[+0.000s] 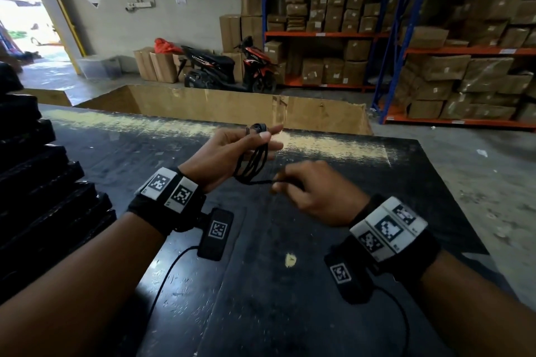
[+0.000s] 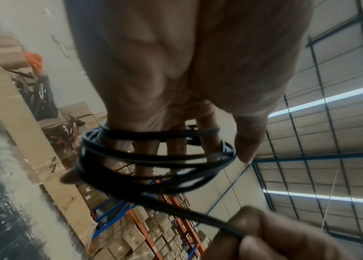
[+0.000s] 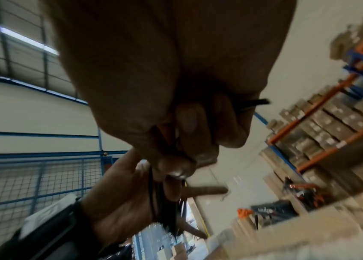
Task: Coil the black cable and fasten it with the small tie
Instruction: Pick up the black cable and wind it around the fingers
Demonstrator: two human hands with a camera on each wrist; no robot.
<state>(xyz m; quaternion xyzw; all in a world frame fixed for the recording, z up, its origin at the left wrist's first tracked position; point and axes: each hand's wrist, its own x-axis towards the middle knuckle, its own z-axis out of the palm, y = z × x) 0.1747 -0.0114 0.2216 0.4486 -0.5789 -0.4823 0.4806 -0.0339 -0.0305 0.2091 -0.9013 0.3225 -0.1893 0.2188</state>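
The black cable [image 1: 251, 164] hangs in several loops from my left hand [image 1: 258, 139], raised above the black table [image 1: 261, 284]. In the left wrist view the loops [image 2: 153, 158] run round the spread fingers, and the thumb presses the top of the coil. A thin dark band [image 1: 247, 130] sits on a left finger; I cannot tell if it is the tie. My right hand [image 1: 282, 182], just right of and below the coil, pinches the cable's free end, which runs taut to the coil. A short cable tip [image 3: 259, 102] sticks out of the right fist.
A stack of black flat packs [image 1: 43, 177] lines the table's left edge. A large open cardboard box [image 1: 220, 104] stands beyond the far edge. Shelves of cartons [image 1: 435, 52] and two parked scooters [image 1: 229, 66] are behind.
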